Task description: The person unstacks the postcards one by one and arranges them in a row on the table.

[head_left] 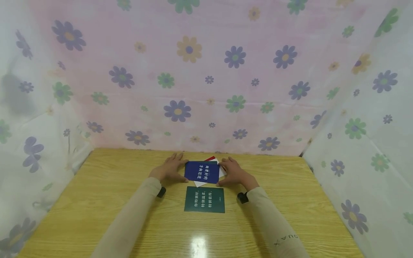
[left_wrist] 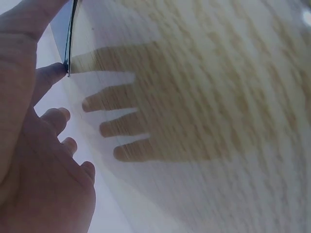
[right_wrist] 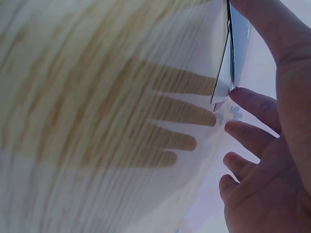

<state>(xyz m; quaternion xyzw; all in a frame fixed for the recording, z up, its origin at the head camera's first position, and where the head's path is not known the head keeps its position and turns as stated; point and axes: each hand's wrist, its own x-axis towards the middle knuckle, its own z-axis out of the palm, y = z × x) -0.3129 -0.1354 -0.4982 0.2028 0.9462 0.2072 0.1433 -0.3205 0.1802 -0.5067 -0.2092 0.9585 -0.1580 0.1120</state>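
A dark blue card with white lettering lies over a white card with a red edge, most of which is hidden beneath it. At its left end, my left hand pinches the blue card by the corners between thumb and index finger. My right hand grips the opposite end the same way, its index fingertip at the card's edge in the right wrist view. The other fingers of both hands are spread and loose. Nearer to me, a dark green card with white lettering lies flat on the table, untouched.
The wood-grain table carries the cards and shows a bright glare spot at the front. A flower-patterned curtain rises behind the table's back edge, with similar sheets on both sides. Dark wrist devices sit under both sleeves.
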